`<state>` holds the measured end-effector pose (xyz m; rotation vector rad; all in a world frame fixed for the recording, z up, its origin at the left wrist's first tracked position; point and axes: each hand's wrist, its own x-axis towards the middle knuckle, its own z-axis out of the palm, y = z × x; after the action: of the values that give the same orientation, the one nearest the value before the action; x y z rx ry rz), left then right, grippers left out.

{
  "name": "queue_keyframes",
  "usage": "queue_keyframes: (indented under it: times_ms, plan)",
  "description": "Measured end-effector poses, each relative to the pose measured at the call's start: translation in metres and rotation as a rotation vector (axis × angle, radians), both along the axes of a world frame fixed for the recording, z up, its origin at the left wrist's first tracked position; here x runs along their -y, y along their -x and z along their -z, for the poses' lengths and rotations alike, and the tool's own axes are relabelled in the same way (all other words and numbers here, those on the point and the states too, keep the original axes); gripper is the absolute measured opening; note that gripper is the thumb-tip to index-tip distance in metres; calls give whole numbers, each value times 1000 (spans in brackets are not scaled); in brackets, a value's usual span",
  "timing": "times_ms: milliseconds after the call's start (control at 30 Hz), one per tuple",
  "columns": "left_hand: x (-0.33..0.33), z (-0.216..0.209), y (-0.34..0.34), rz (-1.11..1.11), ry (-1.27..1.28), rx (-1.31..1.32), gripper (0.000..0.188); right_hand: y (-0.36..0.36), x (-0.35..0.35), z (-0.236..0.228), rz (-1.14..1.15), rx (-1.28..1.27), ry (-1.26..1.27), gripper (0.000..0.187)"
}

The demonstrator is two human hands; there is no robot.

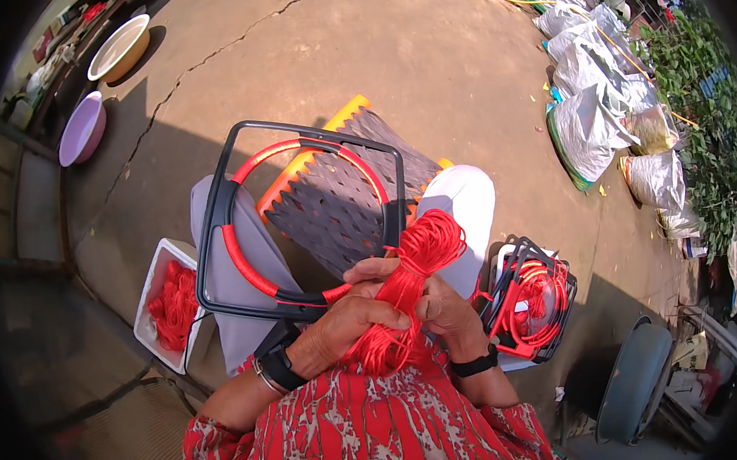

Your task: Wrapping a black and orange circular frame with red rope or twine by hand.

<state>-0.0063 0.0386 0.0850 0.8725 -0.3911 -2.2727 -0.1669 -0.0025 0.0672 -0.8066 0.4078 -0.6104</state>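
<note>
A looped bundle of bright red cord (428,245) is gripped between both my hands above my lap. My left hand (349,321) is closed round its lower left part, with the thumb lying across the strands. Pressed against the bundle's right side, my right hand (447,312) has its fingers curled on the cord. A black square frame (215,208) with a round inner ring rests tilted over my knees, just beyond my left hand. Stretches of that ring (244,263) are wrapped in red; other stretches show black. My hands hide the frame's near right corner.
By my left leg stands a white foam box (143,324) holding red cord (173,305). More frames with red rings (527,304) are stacked at my right. Ahead is an orange stand (350,112) with a dark slatted cover (328,203). White sacks (588,133) line the right side.
</note>
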Motion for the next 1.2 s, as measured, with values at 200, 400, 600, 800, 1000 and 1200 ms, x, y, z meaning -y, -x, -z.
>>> queue_keyframes:
  times_ms: [200, 400, 600, 800, 1000, 1200]
  plan:
    - [-8, 14, 5, -98, -79, -103, 40, -2, 1, -3, 59, -30, 142, 55]
    - [-11, 28, 8, 5, 50, 70, 31, -6, -3, -3, 180, 9, 100, 54]
    - [-12, 15, 20, -204, 72, 67, 21, 1, -1, 26, 156, 129, -9, 63]
    - [-10, 20, 9, -55, -9, -27, 25, -5, -8, 15, 129, 277, -268, 75]
    - [-12, 15, 10, -88, -109, -32, 32, -2, -10, 10, 170, -5, -60, 50]
    - [-11, 22, 10, -49, -73, -76, 38, -6, -6, 2, 281, 5, -44, 32]
